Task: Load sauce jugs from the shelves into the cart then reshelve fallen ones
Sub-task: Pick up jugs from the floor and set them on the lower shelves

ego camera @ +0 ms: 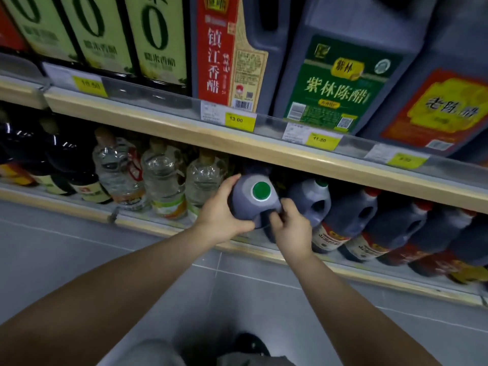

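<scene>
Seen from the person's own eyes, looking down: a dark shoe (pixel 250 344) on the grey tiled floor (pixel 52 260), and two bare forearms reaching forward to a shop's lower shelf (pixel 158 229). Both hands hold one dark sauce jug (pixel 244 199) with a green cap (pixel 261 191), which sits at the front edge of that shelf and leans out toward the viewer. The left hand (pixel 224 216) wraps the jug's left shoulder with its thumb over the top. The right hand (pixel 294 229) is at the handle, its fingers (pixel 276 221) curled into the handle opening. Just right of it stand more dark jugs (pixel 351 220), most with red caps, packed close together. Clear bottles (pixel 163 178) stand to its left. Above, the upper shelf (pixel 184 130) carries yellow price tags (pixel 240 120) and much larger jugs, one with a green label (pixel 338 85). No cart is in view. The step in hand looks like moving this one jug at the shelf edge. Whether it is coming out for the cart or being set back cannot be told. Either way, the next move likely needs a firm handle grip, support under the weight, and care not to knock the neighbouring jugs.
</scene>
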